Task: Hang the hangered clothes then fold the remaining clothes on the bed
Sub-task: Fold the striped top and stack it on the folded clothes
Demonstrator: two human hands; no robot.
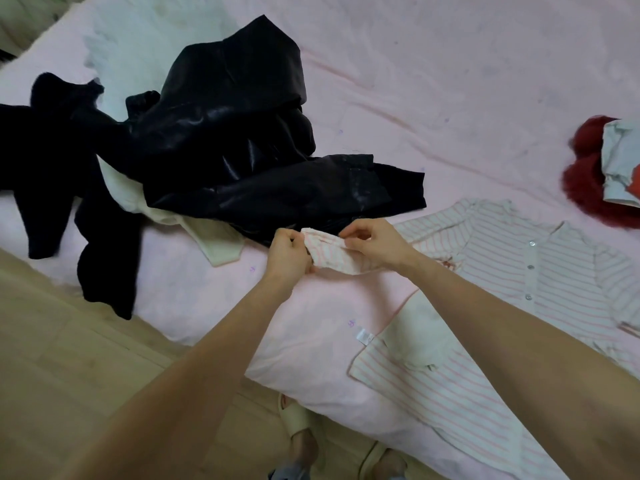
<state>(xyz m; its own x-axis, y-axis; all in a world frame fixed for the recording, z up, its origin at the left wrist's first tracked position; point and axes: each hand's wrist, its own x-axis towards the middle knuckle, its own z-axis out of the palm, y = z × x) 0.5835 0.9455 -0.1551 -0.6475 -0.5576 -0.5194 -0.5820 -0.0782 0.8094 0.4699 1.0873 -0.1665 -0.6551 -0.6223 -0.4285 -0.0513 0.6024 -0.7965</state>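
A pink-and-white striped buttoned shirt (540, 271) lies spread on the pink bed (433, 81), to the right. Its left sleeve (330, 254) is lifted off the sheet and bunched between both hands. My left hand (289, 252) pinches the cuff end of the sleeve. My right hand (372, 244) grips the same sleeve a little further along. A heap of shiny black clothes (235, 133) lies just beyond the hands, with a cream garment (214, 242) partly hidden under it. More dark clothing (55, 174) trails to the bed's left edge.
A red fluffy item (588, 181) with a pale grey garment (620, 161) on it sits at the far right. A white fluffy blanket (138, 53) lies at the back left. Wooden floor (69, 358) runs along the bed's near edge, where my slippered feet (301, 434) stand.
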